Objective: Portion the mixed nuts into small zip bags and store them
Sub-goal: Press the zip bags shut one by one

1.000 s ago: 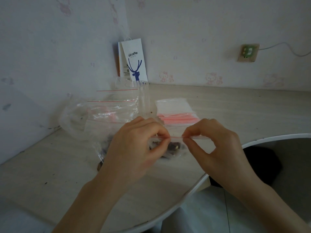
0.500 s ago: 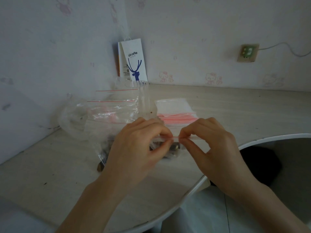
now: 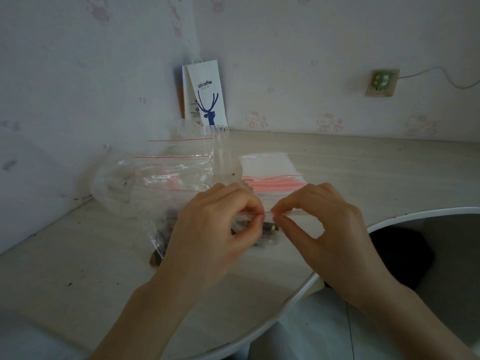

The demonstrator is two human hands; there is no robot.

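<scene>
A small clear zip bag (image 3: 270, 231) with dark nuts inside lies on the table in front of me. My left hand (image 3: 215, 229) pinches its red-lined zip strip between thumb and forefinger. My right hand (image 3: 324, 224) pinches the same strip just to the right, the two sets of fingertips almost touching. More dark nuts (image 3: 161, 245) show in clear plastic behind my left hand, mostly hidden by it. A stack of empty zip bags (image 3: 272, 175) with pink strips lies just behind my hands.
Several larger clear bags (image 3: 166, 172) stand crumpled at the back left near the wall corner. A white paper coffee bag (image 3: 207, 97) leans in the corner. The table's curved white edge (image 3: 293, 297) runs under my right wrist. A wall socket (image 3: 381, 83) sits at the right.
My right fingertips have slid left along the zip strip toward my left fingertips. The left hand has stayed nearly still.
</scene>
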